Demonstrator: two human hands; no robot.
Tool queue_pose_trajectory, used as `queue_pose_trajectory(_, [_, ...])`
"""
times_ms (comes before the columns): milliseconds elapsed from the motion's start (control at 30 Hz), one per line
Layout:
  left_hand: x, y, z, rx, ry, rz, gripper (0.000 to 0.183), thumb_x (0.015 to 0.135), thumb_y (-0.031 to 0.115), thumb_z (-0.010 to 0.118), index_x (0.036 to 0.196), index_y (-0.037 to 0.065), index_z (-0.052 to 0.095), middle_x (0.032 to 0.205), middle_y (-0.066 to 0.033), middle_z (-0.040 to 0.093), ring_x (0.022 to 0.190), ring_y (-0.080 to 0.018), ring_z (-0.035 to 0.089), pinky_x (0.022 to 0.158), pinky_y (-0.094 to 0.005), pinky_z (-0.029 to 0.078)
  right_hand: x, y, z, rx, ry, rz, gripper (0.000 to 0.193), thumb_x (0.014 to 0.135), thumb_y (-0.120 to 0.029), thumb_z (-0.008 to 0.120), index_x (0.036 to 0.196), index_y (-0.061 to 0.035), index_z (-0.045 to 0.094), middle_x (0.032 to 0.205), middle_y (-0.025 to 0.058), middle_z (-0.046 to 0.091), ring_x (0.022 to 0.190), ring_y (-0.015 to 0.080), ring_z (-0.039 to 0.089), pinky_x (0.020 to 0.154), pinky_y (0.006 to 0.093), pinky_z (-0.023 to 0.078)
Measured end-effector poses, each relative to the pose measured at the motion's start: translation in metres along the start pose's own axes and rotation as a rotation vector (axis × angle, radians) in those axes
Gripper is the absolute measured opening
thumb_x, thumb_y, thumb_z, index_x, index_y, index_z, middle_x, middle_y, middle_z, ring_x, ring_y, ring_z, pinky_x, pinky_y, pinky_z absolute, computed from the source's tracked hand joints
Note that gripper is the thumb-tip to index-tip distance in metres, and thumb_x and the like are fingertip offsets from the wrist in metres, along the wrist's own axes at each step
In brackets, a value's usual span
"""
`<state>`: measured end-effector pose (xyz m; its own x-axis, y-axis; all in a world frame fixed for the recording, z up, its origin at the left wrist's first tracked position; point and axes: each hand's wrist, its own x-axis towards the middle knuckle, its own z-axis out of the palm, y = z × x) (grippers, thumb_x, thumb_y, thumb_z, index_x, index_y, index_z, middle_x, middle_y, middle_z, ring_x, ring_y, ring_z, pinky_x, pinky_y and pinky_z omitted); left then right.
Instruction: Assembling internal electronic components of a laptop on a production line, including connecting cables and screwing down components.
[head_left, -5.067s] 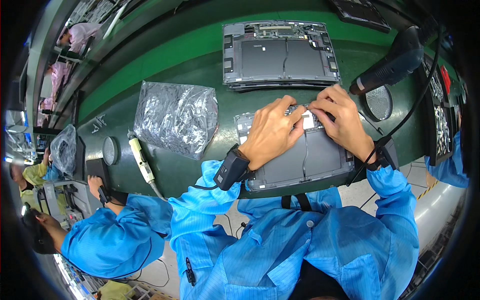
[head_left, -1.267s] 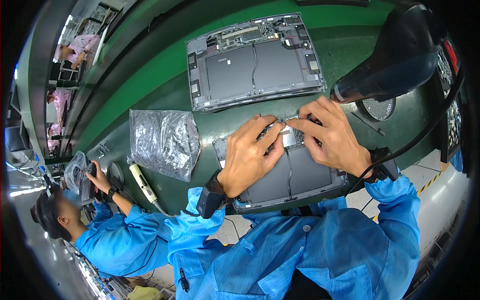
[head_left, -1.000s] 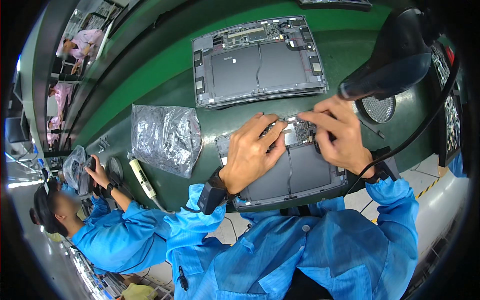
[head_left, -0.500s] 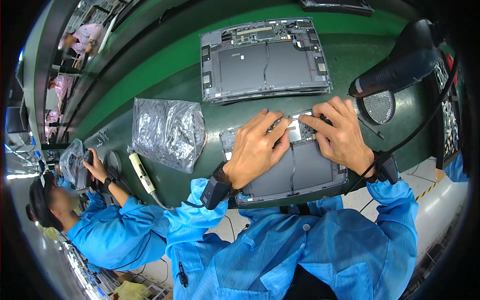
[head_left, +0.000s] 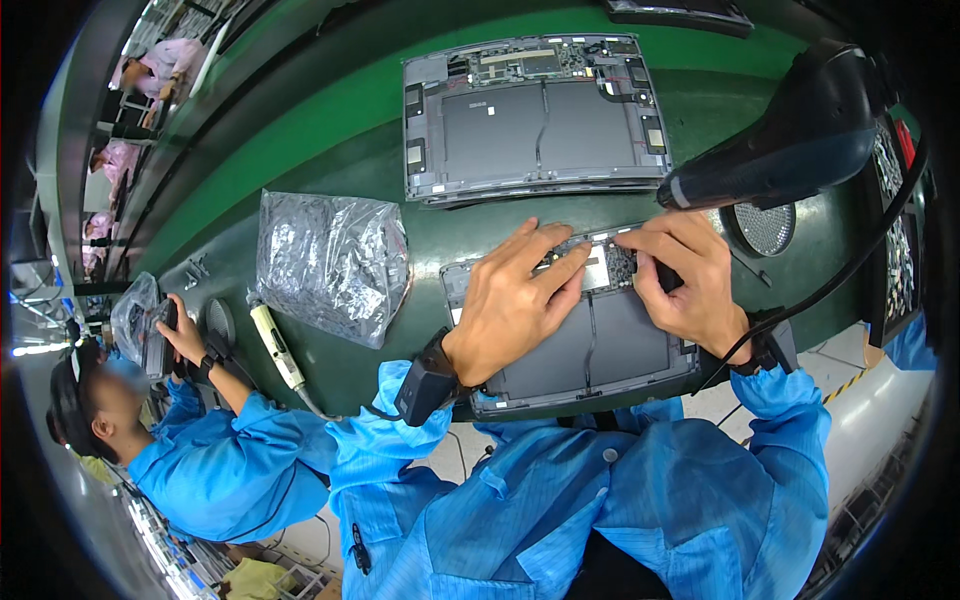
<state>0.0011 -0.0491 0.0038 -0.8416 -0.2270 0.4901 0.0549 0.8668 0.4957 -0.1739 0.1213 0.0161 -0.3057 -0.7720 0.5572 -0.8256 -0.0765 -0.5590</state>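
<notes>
Running across the frame, we see one green desk (head_left: 434, 240), its far ends lost in the dark fisheye rim. One blue-sleeved co-worker (head_left: 225, 465) fills the lower left. At upper centre sits one stack of opened laptop bases (head_left: 500, 135); its lower layers are too hidden to count. Just below, at centre and near the desk's edge, lies the single laptop base (head_left: 550, 360) under the hands: dark grey, a circuit strip with a bright silver patch along its top, flat dark panels beneath, and one black cable down the middle. One black tool (head_left: 780, 140) juts in from the upper right, and one clear bag (head_left: 330, 265) of indistinct contents lies left of centre. The left hand (head_left: 520, 295) and right hand (head_left: 690, 280) cover the base's upper corners, fingers bent toward the strip; we cannot tell whether either grips anything. Smaller still are two round dishes (head_left: 768, 228), the right one partly hidden behind the tool, and one pale electric screwdriver (head_left: 275, 345).
</notes>
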Motion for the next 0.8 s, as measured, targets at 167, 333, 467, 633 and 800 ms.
queue_pose_trajectory(167, [-0.002, 0.000, -0.003, -0.020, 0.017, 0.020, 0.024, 0.086, 0.004, 0.086, 0.110, 0.005, 0.084, 0.118, -0.0152, 0.080, 0.088, -0.0324, 0.081, 0.091, -0.0438, 0.069, -0.050, -0.004, -0.056, -0.390, 0.113, 0.143, 0.028, 0.076, 0.005, 0.080, 0.104, -0.0002, 0.075, 0.097, 0.0131, 0.072, 0.087, 0.0369, 0.066, 0.079, 0.0466, 0.054])
queue_pose_trajectory(333, [-0.003, 0.002, -0.009, -0.050, -0.023, -0.087, 0.019, 0.087, 0.002, 0.086, 0.106, 0.004, 0.085, 0.117, -0.0149, 0.082, 0.080, -0.0229, 0.080, 0.061, -0.0312, 0.062, -0.104, 0.004, -0.080, -0.681, 0.102, 0.391, 0.031, 0.088, -0.002, 0.081, 0.119, -0.0011, 0.073, 0.113, 0.0140, 0.070, 0.102, 0.0356, 0.064, 0.090, 0.0440, 0.049])
queue_pose_trajectory(467, [-0.001, 0.002, -0.008, -0.035, -0.038, -0.101, 0.018, 0.088, 0.003, 0.086, 0.106, 0.004, 0.084, 0.121, -0.0147, 0.080, 0.079, -0.0226, 0.079, 0.061, -0.0303, 0.061, -0.108, 0.014, -0.079, -0.656, 0.118, 0.396, 0.025, 0.092, 0.000, 0.077, 0.116, -0.0021, 0.073, 0.109, 0.0126, 0.069, 0.098, 0.0343, 0.063, 0.086, 0.0441, 0.048])
queue_pose_trajectory(633, [0.022, 0.009, -0.001, 0.024, -0.005, 0.071, 0.022, 0.083, 0.005, 0.087, 0.104, 0.003, 0.083, 0.113, -0.0130, 0.074, 0.100, -0.0315, 0.074, 0.080, -0.0413, 0.061, -0.114, 0.009, -0.078, -0.437, 0.249, 0.392, 0.018, 0.095, 0.005, 0.072, 0.113, 0.0007, 0.071, 0.102, 0.0136, 0.068, 0.085, 0.0319, 0.061, 0.081, 0.0408, 0.049])
queue_pose_trajectory(800, [0.027, 0.009, -0.001, -0.016, -0.076, -0.028, 0.022, 0.082, 0.008, 0.088, 0.103, 0.003, 0.084, 0.108, -0.0121, 0.070, 0.102, -0.0333, 0.070, 0.087, -0.0425, 0.058, -0.095, -0.006, -0.066, -0.147, 0.186, 0.350, 0.025, 0.093, 0.009, 0.072, 0.117, 0.0018, 0.074, 0.096, 0.0137, 0.065, 0.077, 0.0244, 0.059, 0.073, 0.0357, 0.052])
